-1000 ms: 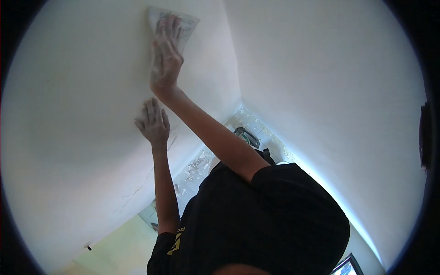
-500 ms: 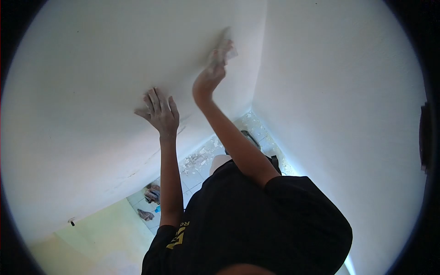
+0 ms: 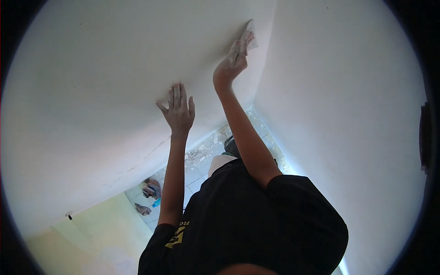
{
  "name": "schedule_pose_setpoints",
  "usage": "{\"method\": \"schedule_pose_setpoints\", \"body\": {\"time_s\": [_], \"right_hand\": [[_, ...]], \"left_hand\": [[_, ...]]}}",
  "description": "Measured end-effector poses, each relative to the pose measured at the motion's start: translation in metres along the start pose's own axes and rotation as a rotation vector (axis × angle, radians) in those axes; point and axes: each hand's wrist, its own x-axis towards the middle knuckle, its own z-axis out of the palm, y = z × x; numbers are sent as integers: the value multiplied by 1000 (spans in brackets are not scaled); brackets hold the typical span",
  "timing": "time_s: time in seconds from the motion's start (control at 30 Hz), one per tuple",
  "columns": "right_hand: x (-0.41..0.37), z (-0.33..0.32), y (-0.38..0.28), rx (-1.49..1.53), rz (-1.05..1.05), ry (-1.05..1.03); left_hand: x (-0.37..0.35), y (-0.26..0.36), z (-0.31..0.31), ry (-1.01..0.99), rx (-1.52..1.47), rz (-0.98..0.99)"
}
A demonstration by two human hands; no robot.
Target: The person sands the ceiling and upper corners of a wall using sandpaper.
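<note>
My left hand (image 3: 179,110) lies against the white wall (image 3: 114,82), fingers spread, with pale dust on the fingers and nothing in it. Higher up and to the right, near the corner, my right hand (image 3: 233,64) grips a flat, pale, dusty sheet that looks like sandpaper (image 3: 251,42). The sheet is pressed to the same wall. Its inner face is hidden, and part of it is covered by my fingers.
A second white wall (image 3: 339,91) meets the first at the corner on the right. Below, flaked debris (image 3: 201,152) lies on the floor tiles along the wall. Crumpled cloths (image 3: 151,188) and a blue bottle-like thing (image 3: 156,202) are on the floor at lower left.
My right hand has moved up and right along the wall with the sandpaper, closer to the corner. My left hand has shifted right, still flat on the wall.
</note>
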Motion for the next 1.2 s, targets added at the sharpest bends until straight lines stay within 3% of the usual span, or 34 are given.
{"method": "schedule_pose_setpoints", "body": {"time_s": [0.07,0.13,0.2,0.27,0.3,0.33,0.43,0.47,0.53,0.57,0.63,0.73,0.8,0.87,0.9,0.97,1.03,1.07,1.1,1.13,1.2], "right_hand": [[-7,-8,8,27,-50,-61],[-33,-34,64,-78,-198,-185],[-44,-48,85,-93,-183,-138],[-52,-49,93,-126,159,-68],[-42,-40,68,-1,406,12],[-30,-26,48,10,399,2],[5,-1,-24,218,-186,-179],[4,0,-35,226,-183,-196],[-7,9,-52,174,-635,-562],[-15,6,-38,188,-636,-571],[-34,-16,29,-49,-972,-819],[-34,-56,93,-194,-1224,-1021],[-20,-64,103,-212,-1325,-1125],[3,-54,73,-259,-1477,-1190],[8,-43,60,-235,-1493,-1192],[19,-20,25,-130,-1284,-1137],[39,8,-34,-115,-1241,-951],[42,23,-57,-108,-1242,-956],[44,37,-77,6,-1137,-803],[41,47,-88,117,-1028,-650],[18,37,-75,99,-963,-694]], "left_hand": [[5,5,2,125,-44,8],[5,-1,7,147,-5,9],[3,0,19,183,31,8],[-11,-4,35,117,66,26],[-20,-5,39,121,73,16],[-28,-6,43,94,81,21],[-34,-4,46,88,66,-5],[-36,-4,45,110,44,-30],[-35,-14,41,169,4,-66],[-34,-19,39,241,-32,-100],[-39,-26,42,322,-53,-142],[-65,-22,47,351,-95,-318],[-66,-7,43,265,-155,-334],[-70,1,40,242,-166,-376],[-72,3,41,208,-184,-382],[-74,-3,38,169,-214,-392],[-75,-3,38,170,-207,-402],[-75,-6,38,170,-206,-396],[-76,-6,37,172,-202,-402],[-76,-5,35,152,-199,-401],[-74,-4,35,138,-194,-409]]}}
